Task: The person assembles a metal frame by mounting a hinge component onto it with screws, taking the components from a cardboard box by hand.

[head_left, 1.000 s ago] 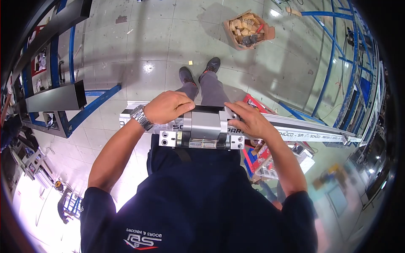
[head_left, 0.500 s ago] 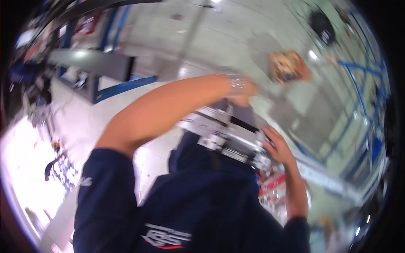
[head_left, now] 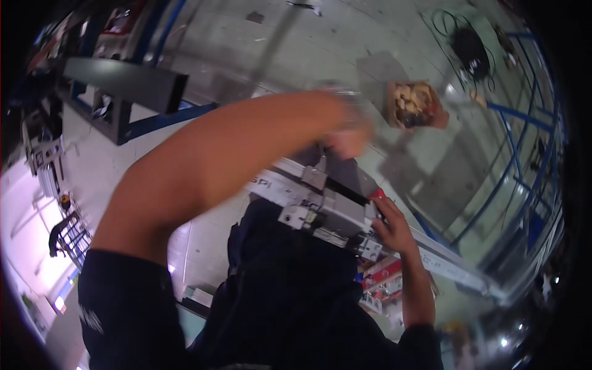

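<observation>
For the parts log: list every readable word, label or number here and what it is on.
"SPI": on the profile, left of the metal fitting.
Print further along the profile: too blurred to read.
Sleeve print: too blurred to read.

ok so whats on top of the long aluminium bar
A silver hinge block sits on the bar; the right hand holds its end. The blurred left hand covers whatever lies behind it.
</observation>
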